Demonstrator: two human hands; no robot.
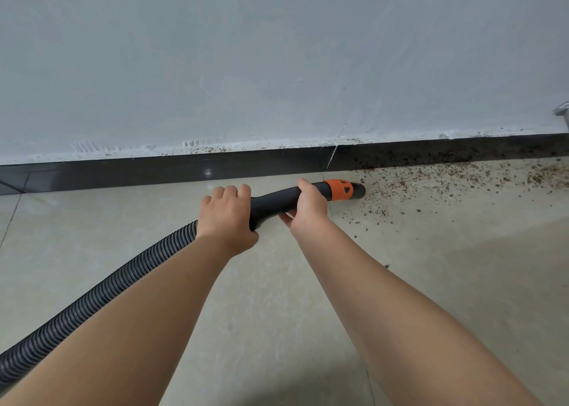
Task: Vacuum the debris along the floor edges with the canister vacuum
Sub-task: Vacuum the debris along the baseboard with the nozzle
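Note:
A black vacuum nozzle (357, 190) with an orange collar (339, 190) lies low over the beige tile floor, pointing right along the wall. My left hand (226, 217) grips the rear of the black handle where the ribbed grey hose (101, 288) joins. My right hand (309, 207) grips the handle just behind the orange collar. Brown crumbly debris (431, 183) is scattered on the floor right of the nozzle and along the black skirting (446, 151). The canister is out of view.
A pale grey wall (277, 60) rises above the black skirting strip. A metal fitting (562, 114) shows at the right edge. The hose trails off to the lower left. Floor tiles left of the nozzle look free of debris.

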